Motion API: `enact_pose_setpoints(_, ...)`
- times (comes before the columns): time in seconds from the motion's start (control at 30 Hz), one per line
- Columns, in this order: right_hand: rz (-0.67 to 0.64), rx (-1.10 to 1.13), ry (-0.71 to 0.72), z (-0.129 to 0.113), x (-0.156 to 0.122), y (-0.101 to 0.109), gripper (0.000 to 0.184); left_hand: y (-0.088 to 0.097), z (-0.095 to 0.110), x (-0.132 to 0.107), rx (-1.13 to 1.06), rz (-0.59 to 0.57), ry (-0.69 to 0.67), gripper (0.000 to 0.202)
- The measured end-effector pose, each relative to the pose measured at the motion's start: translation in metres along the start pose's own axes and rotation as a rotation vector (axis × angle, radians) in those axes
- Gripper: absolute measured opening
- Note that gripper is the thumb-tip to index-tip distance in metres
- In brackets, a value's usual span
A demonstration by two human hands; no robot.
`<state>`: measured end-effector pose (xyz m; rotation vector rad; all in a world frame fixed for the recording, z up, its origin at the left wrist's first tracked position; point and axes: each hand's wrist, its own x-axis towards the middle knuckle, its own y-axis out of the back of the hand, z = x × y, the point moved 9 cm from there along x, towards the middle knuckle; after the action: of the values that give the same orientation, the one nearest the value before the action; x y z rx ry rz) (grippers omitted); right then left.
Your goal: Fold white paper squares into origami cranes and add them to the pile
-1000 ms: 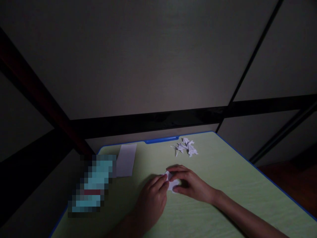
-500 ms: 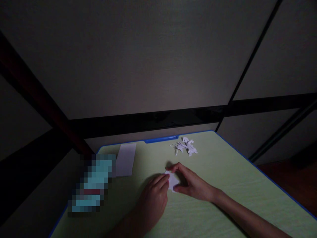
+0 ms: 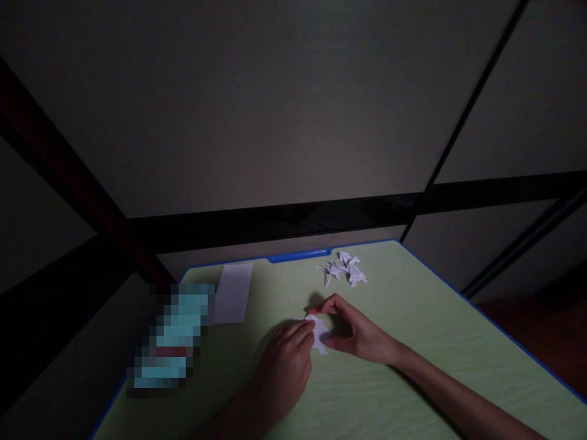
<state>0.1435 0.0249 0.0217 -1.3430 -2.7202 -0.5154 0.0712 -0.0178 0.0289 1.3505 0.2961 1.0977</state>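
A small piece of white folded paper [image 3: 320, 336] lies on the light green tabletop between my two hands. My left hand [image 3: 287, 360] is closed on its left side, the fingers pressed together over the paper's edge. From the right, my right hand [image 3: 355, 333] curves around it in a C shape. Its index fingertip touches the paper's far corner and the thumb sits at the right edge. Farther back on the table are several folded white paper figures [image 3: 353, 272], bunched together.
A flat stack or sheet of white paper [image 3: 233, 293] lies at the back left. Beside it is a pixelated turquoise item [image 3: 177, 336]. The table has a blue rim with a blue pen groove [image 3: 300, 255] at the back, close to a dark-banded panel wall [image 3: 275, 226].
My right fingers have shifted slightly up and right at the folded paper, and more of its jagged lower right edge shows. My left hand has hardly moved.
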Motion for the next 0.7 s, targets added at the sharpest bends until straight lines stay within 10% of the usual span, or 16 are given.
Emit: enact_pose_setpoints(0.7, -0.102, -0.556, 0.255, -0.029, -0.005, -0.016, 0.023, 0.009, -0.010, 0.000, -0.108, 0.067, 0.101, 0.030)
